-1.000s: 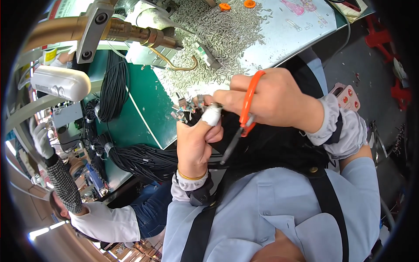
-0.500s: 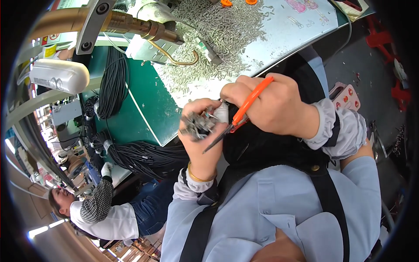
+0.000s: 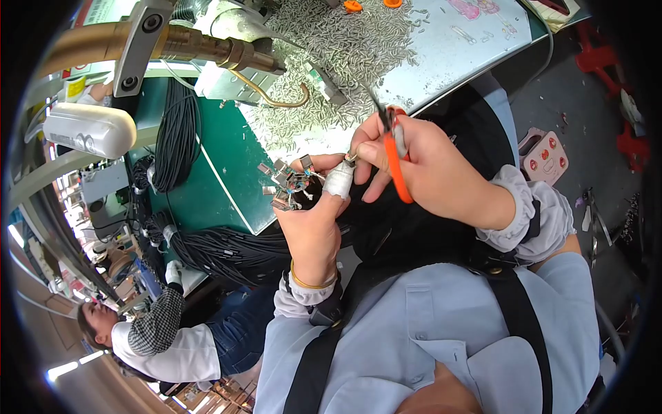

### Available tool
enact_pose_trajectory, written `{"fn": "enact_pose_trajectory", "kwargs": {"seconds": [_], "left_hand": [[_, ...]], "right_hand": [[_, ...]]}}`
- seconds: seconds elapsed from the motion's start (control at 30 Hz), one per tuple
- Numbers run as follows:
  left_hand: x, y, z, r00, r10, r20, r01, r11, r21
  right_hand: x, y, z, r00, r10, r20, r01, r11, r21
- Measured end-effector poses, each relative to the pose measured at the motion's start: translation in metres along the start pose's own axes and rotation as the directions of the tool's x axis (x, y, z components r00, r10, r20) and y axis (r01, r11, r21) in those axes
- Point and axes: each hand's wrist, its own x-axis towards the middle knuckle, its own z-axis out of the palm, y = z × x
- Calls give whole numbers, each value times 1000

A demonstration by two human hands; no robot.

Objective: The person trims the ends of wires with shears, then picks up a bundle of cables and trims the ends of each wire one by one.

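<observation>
My left hand (image 3: 312, 231), its thumb wrapped in white tape (image 3: 338, 181), closes around a bunch of small metal connectors (image 3: 293, 178) with bits of wire showing. Orange-handled scissors (image 3: 398, 169) hang in my right hand (image 3: 441, 172), their dark blades pointing up and away from the bunch. My right thumb and forefinger pinch a small metal piece (image 3: 350, 159) right at the tip of the taped thumb; its exact kind is too small to make out. Both hands are just off the near edge of the bench, above my dark apron.
Many small silvery metal pieces (image 3: 352, 62) lie heaped on the white board (image 3: 441, 65). A brass-coloured pipe (image 3: 207, 48) and a white rounded fixture (image 3: 89, 130) reach in at left. Black cable bundles (image 3: 227, 245) lie on the green mat (image 3: 219, 186). A co-worker (image 3: 169, 338) is at lower left.
The scissors have swung from pointing down toward my left palm to pointing up. My right fingertips now pinch at my left thumb tip. The connector bunch has turned and spread into view.
</observation>
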Motion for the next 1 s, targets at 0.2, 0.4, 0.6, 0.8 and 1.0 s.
{"fn": "enact_pose_trajectory", "kwargs": {"seconds": [0.2, 0.4, 0.6, 0.8, 1.0], "left_hand": [[1, -2, -2, 998, 61, -14, -58, 988, 142], [1, 6, 3, 998, -52, -38, 56, 995, 89], [1, 1, 8, 997, 75, -15, -73, 992, 103], [4, -1, 0, 998, 55, 14, -55, 998, -17], [4, 1, 0, 998, 55, 20, -54, 997, -56]], "right_hand": [[-6, -6, -6, 870, -477, 126, 424, 594, -684], [0, 5, -10, 816, -572, 80, 497, 626, -600], [0, 9, -6, 945, -327, -24, 281, 846, -454], [-3, 0, -10, 987, -113, -118, 91, 980, -179], [-11, -1, -16, 982, -152, 108, 186, 726, -662]]}}
